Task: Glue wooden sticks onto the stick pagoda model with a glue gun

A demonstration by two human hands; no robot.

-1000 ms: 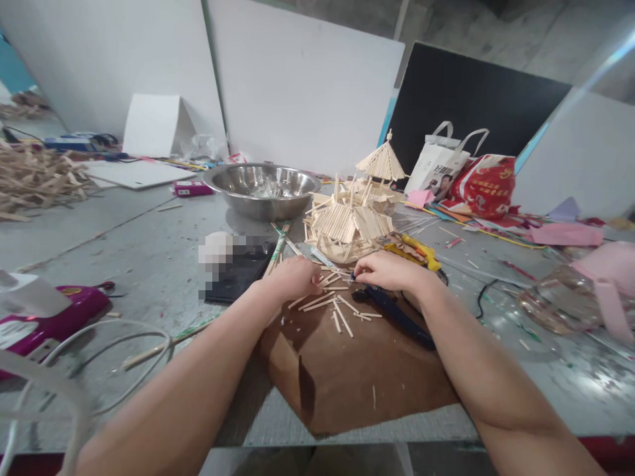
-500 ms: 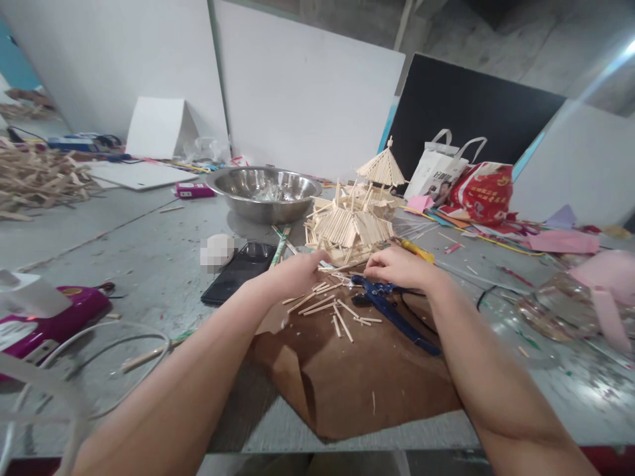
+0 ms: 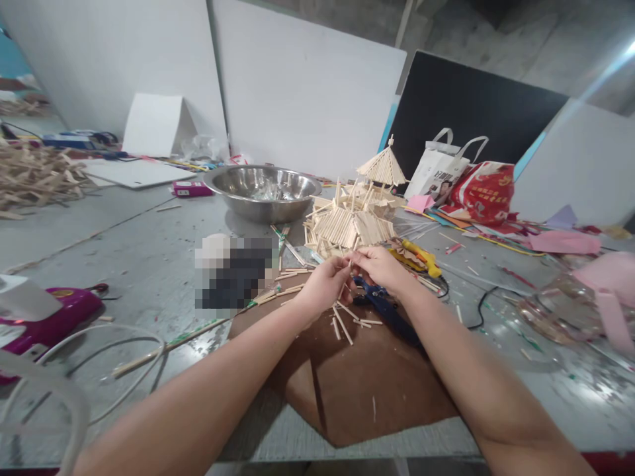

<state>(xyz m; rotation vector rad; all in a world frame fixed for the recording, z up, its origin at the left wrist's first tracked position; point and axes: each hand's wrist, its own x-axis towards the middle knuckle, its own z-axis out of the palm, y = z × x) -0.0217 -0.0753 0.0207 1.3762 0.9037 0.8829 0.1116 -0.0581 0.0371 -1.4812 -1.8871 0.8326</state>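
My left hand (image 3: 323, 285) and my right hand (image 3: 381, 267) meet fingertip to fingertip over the brown sheet (image 3: 367, 383). Both are closed in a pinch on a short wooden stick (image 3: 350, 264), mostly hidden by the fingers. Just behind them stands a pavilion model (image 3: 350, 225) built of pale wooden sticks, with a pointed upper roof. Blue-handled pliers (image 3: 381, 309) lie under my right wrist, partly covered by the forearm. Several loose short sticks (image 3: 342, 325) are scattered on the sheet below my hands.
A steel basin (image 3: 262, 215) stands behind to the left. A yellow tool (image 3: 421, 258) with a black cord lies right of the model. Farther right are a clear container (image 3: 555, 317) and a red bag (image 3: 483, 192). A purple power strip (image 3: 74, 304) and white cable sit left.
My hands have come together from either side of the stick pile and now pinch a short stick. The right hand moved left, uncovering more of the yellow tool.
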